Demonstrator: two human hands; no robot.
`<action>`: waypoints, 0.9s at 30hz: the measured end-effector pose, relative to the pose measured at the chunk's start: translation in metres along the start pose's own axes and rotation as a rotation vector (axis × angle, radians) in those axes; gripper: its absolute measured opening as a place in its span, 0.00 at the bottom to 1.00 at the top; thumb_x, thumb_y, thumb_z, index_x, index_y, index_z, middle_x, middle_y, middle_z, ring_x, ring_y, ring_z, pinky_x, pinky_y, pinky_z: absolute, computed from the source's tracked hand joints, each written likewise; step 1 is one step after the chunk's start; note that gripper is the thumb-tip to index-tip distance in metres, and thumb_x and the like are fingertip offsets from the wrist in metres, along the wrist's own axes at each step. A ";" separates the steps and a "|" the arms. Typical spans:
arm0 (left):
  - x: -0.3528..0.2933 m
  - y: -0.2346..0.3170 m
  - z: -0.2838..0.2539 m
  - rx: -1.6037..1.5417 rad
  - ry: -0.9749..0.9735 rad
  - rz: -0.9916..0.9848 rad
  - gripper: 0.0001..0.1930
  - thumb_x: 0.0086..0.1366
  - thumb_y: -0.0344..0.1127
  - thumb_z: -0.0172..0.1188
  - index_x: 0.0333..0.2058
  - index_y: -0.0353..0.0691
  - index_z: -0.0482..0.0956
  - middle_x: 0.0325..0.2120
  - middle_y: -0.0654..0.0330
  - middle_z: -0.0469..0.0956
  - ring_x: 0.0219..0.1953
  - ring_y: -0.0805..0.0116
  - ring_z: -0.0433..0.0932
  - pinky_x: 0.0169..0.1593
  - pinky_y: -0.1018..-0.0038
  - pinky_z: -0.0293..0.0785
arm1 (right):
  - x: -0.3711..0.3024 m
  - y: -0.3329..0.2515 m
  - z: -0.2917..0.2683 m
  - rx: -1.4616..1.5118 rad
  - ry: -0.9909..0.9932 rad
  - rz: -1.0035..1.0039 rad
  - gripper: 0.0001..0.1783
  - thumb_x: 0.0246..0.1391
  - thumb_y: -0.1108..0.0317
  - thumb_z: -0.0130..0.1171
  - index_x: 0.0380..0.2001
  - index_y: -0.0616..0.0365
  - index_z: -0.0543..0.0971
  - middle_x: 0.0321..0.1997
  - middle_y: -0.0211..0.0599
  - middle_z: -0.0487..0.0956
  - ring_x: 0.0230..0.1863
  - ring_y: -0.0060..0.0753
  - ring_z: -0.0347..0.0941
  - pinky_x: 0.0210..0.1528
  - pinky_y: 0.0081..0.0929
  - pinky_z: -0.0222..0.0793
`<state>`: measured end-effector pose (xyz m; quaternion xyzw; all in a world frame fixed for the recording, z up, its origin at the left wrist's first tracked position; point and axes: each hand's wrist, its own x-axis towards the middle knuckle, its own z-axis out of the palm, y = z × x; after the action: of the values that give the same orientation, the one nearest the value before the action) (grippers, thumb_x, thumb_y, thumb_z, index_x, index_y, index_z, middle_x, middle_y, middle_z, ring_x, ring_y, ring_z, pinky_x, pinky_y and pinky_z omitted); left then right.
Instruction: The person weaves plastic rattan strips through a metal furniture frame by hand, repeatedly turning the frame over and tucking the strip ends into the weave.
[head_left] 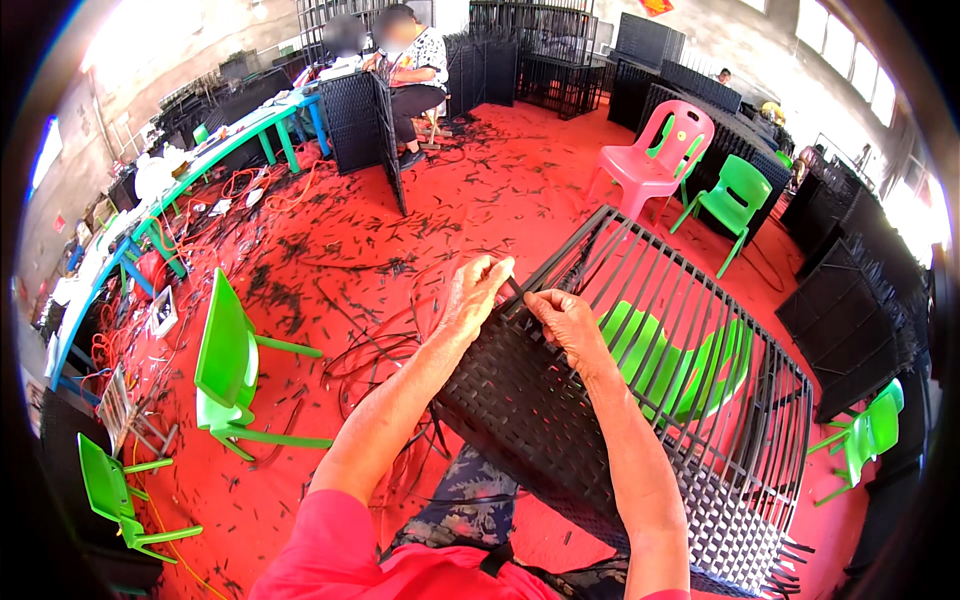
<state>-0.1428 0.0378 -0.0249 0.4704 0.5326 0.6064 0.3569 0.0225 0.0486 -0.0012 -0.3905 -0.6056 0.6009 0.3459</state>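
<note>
A black frame [690,290] strung with parallel bars lies tilted before my body, and its near part is covered with black woven strips [530,400]. Both my hands work at its upper left corner. My left hand [474,298] has thumb and fingers pinched on a short length of flat black strip [515,287] at the frame's edge. Just to the right, my right hand [566,322] pinches the same strip close to the weave, its fingertips pressed together. Loose strip lengths [385,345] hang and curl at the left of the frame.
Green chairs [228,345] stand to the left and another green chair [735,200] at the right, beside a pink chair [655,150]. Two people [420,65] sit at the back by a woven panel [350,120]. Black scraps litter the red floor [480,180]. A long table [200,165] curves along the left.
</note>
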 end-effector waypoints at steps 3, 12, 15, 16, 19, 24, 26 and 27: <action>-0.003 0.004 0.002 -0.098 0.035 -0.139 0.15 0.60 0.46 0.52 0.31 0.38 0.74 0.22 0.65 0.72 0.24 0.78 0.69 0.29 0.79 0.68 | 0.005 0.012 -0.007 0.118 -0.002 0.050 0.09 0.49 0.61 0.57 0.22 0.52 0.73 0.16 0.18 0.65 0.14 0.12 0.58 0.14 0.13 0.50; 0.004 -0.014 -0.002 -0.054 -0.052 -0.221 0.10 0.62 0.39 0.49 0.36 0.39 0.72 0.27 0.60 0.76 0.27 0.74 0.73 0.31 0.77 0.69 | 0.006 0.013 -0.009 0.005 -0.044 0.089 0.09 0.48 0.63 0.54 0.19 0.54 0.72 0.13 0.19 0.63 0.13 0.13 0.57 0.14 0.15 0.50; 0.002 -0.014 -0.002 -0.062 -0.076 -0.208 0.09 0.62 0.38 0.49 0.36 0.39 0.73 0.27 0.60 0.76 0.27 0.74 0.74 0.31 0.77 0.70 | 0.009 0.016 -0.008 -0.130 -0.034 0.107 0.11 0.48 0.61 0.55 0.20 0.56 0.73 0.14 0.20 0.64 0.13 0.14 0.57 0.14 0.16 0.49; 0.002 -0.014 -0.001 -0.043 -0.084 -0.192 0.09 0.62 0.37 0.49 0.36 0.39 0.73 0.28 0.61 0.76 0.27 0.74 0.74 0.31 0.78 0.70 | 0.008 0.016 -0.007 -0.129 -0.034 0.107 0.11 0.48 0.61 0.55 0.20 0.56 0.73 0.14 0.20 0.64 0.13 0.14 0.57 0.14 0.16 0.49; 0.003 -0.019 -0.003 0.025 -0.001 -0.140 0.11 0.60 0.39 0.51 0.34 0.37 0.75 0.27 0.58 0.77 0.27 0.72 0.75 0.31 0.76 0.70 | 0.006 0.016 0.003 -0.204 -0.028 0.030 0.13 0.48 0.59 0.56 0.23 0.58 0.74 0.15 0.22 0.66 0.14 0.14 0.58 0.15 0.16 0.53; -0.004 0.001 -0.007 0.794 0.012 -0.033 0.14 0.57 0.43 0.54 0.30 0.36 0.76 0.27 0.52 0.77 0.31 0.63 0.76 0.34 0.68 0.70 | 0.010 0.029 0.009 -0.372 0.140 -0.195 0.10 0.47 0.64 0.58 0.30 0.59 0.75 0.18 0.28 0.73 0.17 0.18 0.66 0.21 0.22 0.63; -0.005 0.000 -0.019 0.689 0.009 -0.110 0.16 0.57 0.46 0.54 0.27 0.36 0.77 0.24 0.53 0.78 0.31 0.59 0.78 0.35 0.65 0.70 | 0.002 0.019 0.013 -0.327 0.106 -0.156 0.09 0.47 0.65 0.58 0.30 0.59 0.76 0.18 0.29 0.73 0.18 0.18 0.67 0.21 0.22 0.63; -0.003 -0.005 -0.023 0.690 0.014 -0.108 0.16 0.57 0.46 0.54 0.27 0.36 0.77 0.24 0.53 0.78 0.31 0.59 0.78 0.35 0.65 0.70 | -0.002 0.012 0.016 -0.281 0.073 -0.120 0.08 0.48 0.65 0.57 0.30 0.58 0.76 0.18 0.30 0.73 0.19 0.18 0.67 0.22 0.22 0.64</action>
<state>-0.1637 0.0289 -0.0302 0.5305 0.7327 0.3741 0.2046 0.0102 0.0394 -0.0135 -0.4198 -0.6932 0.4737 0.3449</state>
